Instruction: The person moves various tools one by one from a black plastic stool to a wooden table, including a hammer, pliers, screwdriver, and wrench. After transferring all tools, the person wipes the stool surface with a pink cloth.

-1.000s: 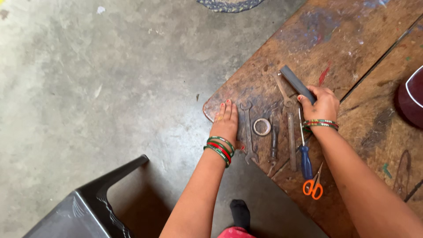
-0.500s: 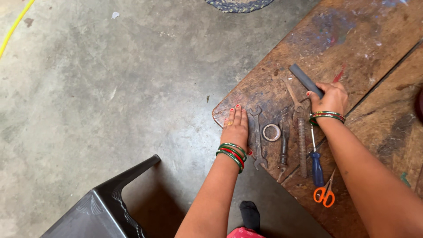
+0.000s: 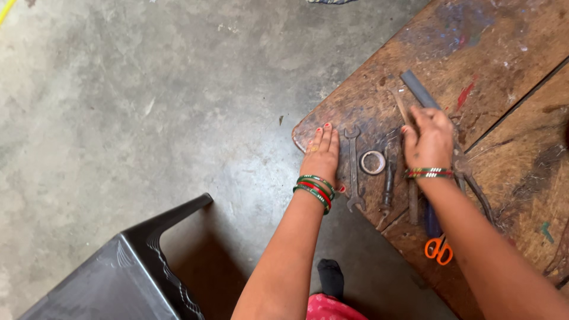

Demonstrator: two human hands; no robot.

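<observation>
Here, right hand (image 3: 428,141) grips long flat grey file (image 3: 418,89).

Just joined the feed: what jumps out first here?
Two bangled hands on the corner of a worn, paint-stained wooden table: the left hand lies flat near the edge, while the right hand grips a flat grey metal bar. Between them lie a double-ended steel spanner and a small metal ring; orange-handled scissors sit nearer the person.

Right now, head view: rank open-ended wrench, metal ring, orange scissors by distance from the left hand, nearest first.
1. Open-ended wrench: just right of the left hand, alongside the fingers.
2. Metal ring: right of the wrench, between the two hands.
3. Orange scissors: far right, near the table's edge, beside the right forearm.
</observation>
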